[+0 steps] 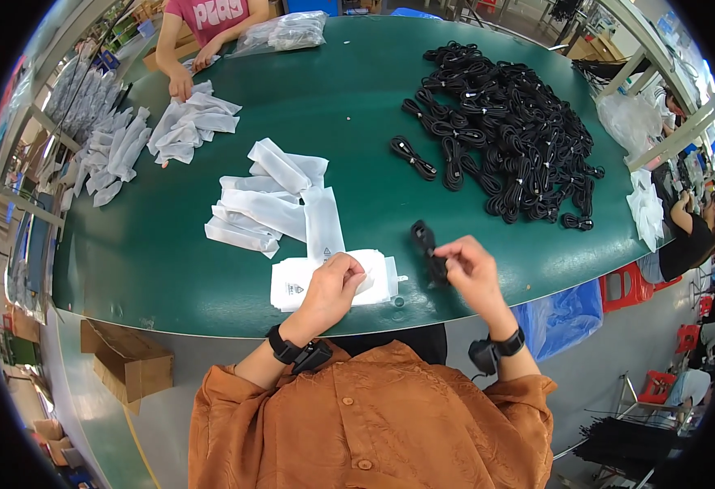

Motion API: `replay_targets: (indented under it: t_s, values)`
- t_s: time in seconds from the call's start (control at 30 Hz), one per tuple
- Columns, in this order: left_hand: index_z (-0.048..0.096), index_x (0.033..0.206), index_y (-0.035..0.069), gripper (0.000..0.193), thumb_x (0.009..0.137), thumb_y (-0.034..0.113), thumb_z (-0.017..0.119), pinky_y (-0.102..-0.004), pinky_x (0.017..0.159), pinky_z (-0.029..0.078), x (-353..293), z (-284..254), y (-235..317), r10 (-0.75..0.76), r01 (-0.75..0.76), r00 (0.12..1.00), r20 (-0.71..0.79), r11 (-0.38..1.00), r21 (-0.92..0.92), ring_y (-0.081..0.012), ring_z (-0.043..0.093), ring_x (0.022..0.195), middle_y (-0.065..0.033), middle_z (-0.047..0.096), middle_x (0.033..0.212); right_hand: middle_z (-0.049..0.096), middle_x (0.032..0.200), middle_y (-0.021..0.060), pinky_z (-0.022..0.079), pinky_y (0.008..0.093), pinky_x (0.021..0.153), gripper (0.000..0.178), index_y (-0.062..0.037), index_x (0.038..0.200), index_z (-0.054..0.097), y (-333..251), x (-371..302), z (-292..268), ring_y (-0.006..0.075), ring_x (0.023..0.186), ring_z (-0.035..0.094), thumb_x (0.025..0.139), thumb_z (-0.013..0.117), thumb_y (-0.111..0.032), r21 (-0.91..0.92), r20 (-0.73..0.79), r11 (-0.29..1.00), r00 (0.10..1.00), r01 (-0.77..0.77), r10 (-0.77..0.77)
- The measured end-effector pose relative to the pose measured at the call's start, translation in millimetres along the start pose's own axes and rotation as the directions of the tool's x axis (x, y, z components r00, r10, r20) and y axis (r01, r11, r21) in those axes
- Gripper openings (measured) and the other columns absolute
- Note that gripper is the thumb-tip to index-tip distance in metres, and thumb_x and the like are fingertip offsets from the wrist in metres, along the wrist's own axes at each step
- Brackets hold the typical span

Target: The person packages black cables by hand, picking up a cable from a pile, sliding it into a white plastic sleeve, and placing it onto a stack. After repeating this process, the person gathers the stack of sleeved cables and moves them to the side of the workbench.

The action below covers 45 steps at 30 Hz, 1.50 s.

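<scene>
My right hand [472, 273] grips a coiled black cable [427, 244], held up over the green table and slightly blurred. To its left, my left hand [333, 287] rests on a flat stack of frosted white plastic bags [292, 277], thumb and fingers pinched together at the edge of the top bag. Just beyond the stack lies a loose pile of filled frosted bags [264, 204], one of them reaching down to the stack. A large heap of coiled black cables [512, 134] covers the table's far right.
Across the green table [357, 98], a co-worker in a pink shirt [211, 20] handles bags in another pile [190, 126]. More filled bags [113, 151] sit at the left edge. A cardboard box [129, 367] stands on the floor; a blue plastic bag [565, 318] hangs at right.
</scene>
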<state>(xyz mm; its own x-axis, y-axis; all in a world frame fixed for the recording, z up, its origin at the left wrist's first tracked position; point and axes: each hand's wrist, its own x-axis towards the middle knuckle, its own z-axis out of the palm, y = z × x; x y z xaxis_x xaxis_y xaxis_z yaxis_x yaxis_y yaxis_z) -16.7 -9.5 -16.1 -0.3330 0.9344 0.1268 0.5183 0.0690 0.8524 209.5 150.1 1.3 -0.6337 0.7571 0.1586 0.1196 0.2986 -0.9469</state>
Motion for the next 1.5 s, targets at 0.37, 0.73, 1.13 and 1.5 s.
replay_targets:
  t_s: [0.37, 0.73, 1.13, 1.5]
  values:
    - [0.06, 0.093, 0.0, 0.006, 0.09, -0.001, 0.065, -0.0266, 0.068, 0.048, 1, -6, 9, 0.089, -0.088, 0.996, 0.018, 0.996, -0.035, -0.0158, 0.058, 0.076, -0.0074, 0.061, 0.088, 0.06, 0.098, 0.0028, 0.046, 0.0239, 0.074, 0.021, -0.0025, 0.102, 0.072, -32, -15, 10, 0.0112, 0.086, 0.056, 0.087, 0.058, 0.003, 0.045, 0.459, 0.997, 0.888, -0.057, 0.03]
    - [0.061, 0.092, 0.002, 0.013, 0.083, -0.006, 0.067, -0.0336, 0.079, 0.05, -5, -27, 14, 0.441, -0.44, 0.888, 0.125, 0.897, -0.038, -0.0266, 0.06, 0.092, -0.0086, 0.065, 0.101, 0.068, 0.1, 0.0081, 0.054, 0.0241, 0.079, 0.021, 0.0072, 0.109, 0.066, 12, -7, 13, 0.0123, 0.084, 0.066, 0.095, 0.053, -0.002, 0.532, 0.639, 0.488, 0.706, -0.692, 0.305]
    - [0.056, 0.087, 0.003, 0.016, 0.081, -0.003, 0.069, -0.038, 0.086, 0.047, -4, -27, 30, 0.424, -0.431, 0.895, 0.138, 0.902, 0.026, -0.0287, 0.058, 0.1, -0.009, 0.062, 0.106, 0.065, 0.105, 0.0083, 0.051, 0.028, 0.08, 0.019, -0.0029, 0.107, 0.07, -38, 1, 29, 0.0173, 0.095, 0.061, 0.091, 0.062, -0.001, 0.085, 0.611, 0.973, 0.76, 0.213, -0.22]
    - [0.053, 0.1, 0.004, 0.011, 0.103, 0.015, 0.052, -0.0383, 0.097, 0.05, 21, -78, 39, 0.042, -0.103, 0.995, -0.095, 0.53, -0.842, -0.022, 0.059, 0.105, -0.0109, 0.06, 0.114, 0.065, 0.095, 0.0108, 0.052, 0.0332, 0.072, 0.018, -0.0026, 0.105, 0.068, -33, 97, 74, 0.022, 0.084, 0.064, 0.09, 0.068, -0.013, -0.136, 0.118, 0.954, 0.961, 0.267, -0.252]
